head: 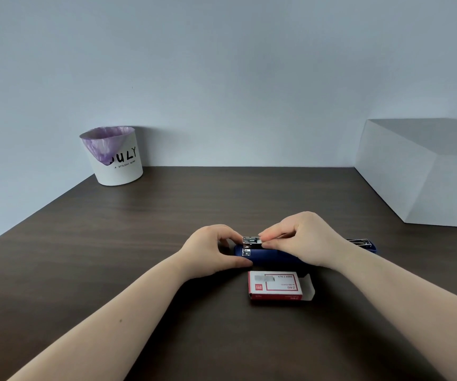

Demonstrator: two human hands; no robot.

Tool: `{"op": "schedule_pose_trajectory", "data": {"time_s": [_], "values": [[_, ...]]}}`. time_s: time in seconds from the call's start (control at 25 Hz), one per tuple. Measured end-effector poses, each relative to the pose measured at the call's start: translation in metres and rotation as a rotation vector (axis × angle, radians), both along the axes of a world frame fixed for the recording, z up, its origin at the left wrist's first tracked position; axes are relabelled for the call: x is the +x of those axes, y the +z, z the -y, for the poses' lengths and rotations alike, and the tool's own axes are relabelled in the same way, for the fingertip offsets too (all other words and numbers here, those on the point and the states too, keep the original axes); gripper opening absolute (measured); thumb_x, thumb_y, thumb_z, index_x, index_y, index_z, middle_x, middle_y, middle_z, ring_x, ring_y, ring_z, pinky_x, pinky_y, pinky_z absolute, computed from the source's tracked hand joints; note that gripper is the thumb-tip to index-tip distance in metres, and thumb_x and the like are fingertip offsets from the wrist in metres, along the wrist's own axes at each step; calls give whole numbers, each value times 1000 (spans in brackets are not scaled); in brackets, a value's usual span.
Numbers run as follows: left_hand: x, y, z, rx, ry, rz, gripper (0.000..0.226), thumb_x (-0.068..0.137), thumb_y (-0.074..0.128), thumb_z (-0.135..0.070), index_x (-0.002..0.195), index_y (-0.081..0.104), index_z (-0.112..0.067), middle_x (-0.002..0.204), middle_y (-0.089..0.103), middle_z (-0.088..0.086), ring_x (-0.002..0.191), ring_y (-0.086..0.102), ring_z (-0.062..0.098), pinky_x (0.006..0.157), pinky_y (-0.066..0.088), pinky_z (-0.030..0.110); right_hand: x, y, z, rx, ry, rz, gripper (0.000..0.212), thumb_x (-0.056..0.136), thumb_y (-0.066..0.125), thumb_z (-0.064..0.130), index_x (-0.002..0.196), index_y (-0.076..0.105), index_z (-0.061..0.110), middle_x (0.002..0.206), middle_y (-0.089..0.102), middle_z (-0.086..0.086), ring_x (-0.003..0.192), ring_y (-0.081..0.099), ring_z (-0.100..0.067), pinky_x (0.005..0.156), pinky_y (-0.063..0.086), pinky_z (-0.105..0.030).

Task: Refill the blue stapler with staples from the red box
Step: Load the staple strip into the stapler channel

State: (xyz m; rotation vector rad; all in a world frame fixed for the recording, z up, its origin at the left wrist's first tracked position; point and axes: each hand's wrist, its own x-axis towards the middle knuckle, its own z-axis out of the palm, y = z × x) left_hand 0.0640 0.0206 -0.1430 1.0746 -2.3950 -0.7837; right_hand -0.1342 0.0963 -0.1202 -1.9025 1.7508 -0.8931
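From the head camera we look down at a dark wooden table (111,243) set against a pale wall (222,64), with both of our bare forearms reaching in from the bottom edge. The blue stapler (271,255) lies on its side near the middle of the table, long axis running left to right, and it is swung open: its blue body rests in front, while a second blue and metal part (362,243) sticks out on the table past our right wrist. Our left hand (211,250) curls around the left end of the stapler, thumb pressed against the near side of the blue body and fingers bent over the far side, so it is grasping the stapler. Our right hand (304,237) comes over the top of the stapler, thumb and forefinger pinched together at the silver metal channel (252,242) that shows between the two hands; it appears to pinch something thin and silvery there, but we cannot tell whether that is a strip of staples or part of the channel itself. The red box (275,285) lies flat on the table just in front of the stapler, apart from it, with its white flap (308,288) open at the right end. At the far left corner a white bin (120,166) with a purple liner (103,144) stands against the wall, and at the far right a large white block (425,182) rests on the table, well apart from our hands
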Motion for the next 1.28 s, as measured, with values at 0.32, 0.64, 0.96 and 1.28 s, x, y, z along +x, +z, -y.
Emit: {"op": "schedule_pose_trajectory", "data": {"time_s": [0.32, 0.64, 0.96, 1.28], "values": [[1, 0, 2, -2, 9, 1, 37, 64, 83, -38, 95, 71, -24, 93, 66, -10, 90, 62, 12, 89, 51, 32, 5, 0, 2, -80, 65, -169, 20, 81, 70, 33, 98, 75, 23, 116, 65, 16, 107, 56, 2, 91, 36, -10], [1, -1, 2, -15, 5, -1, 34, 63, 83, -39, 92, 71, -26, 93, 65, -12, 90, 61, 13, 88, 51, 31, -5, -7, 0, -148, 4, -366, 26, 88, 51, 27, 72, 68, 17, 75, 58, 8, 87, 46, -13, 85, 37, -35], [1, -1, 2, -15, 31, -10, 32, 62, 82, -40, 88, 68, -29, 93, 65, -12, 90, 62, 14, 88, 51, 33, 12, -2, 5, -190, 114, -408, 33, 83, 42, 26, 68, 66, 8, 68, 58, 2, 74, 49, -16, 73, 47, -39], [-2, 1, -1, -36, 25, 4, 33, 64, 83, -39, 90, 68, -26, 84, 60, -19, 91, 61, 11, 86, 48, 26, -36, 9, -12, -119, -108, -340, 24, 87, 56, 42, 95, 71, 24, 95, 65, 8, 98, 55, -13, 86, 43, -30]]}}
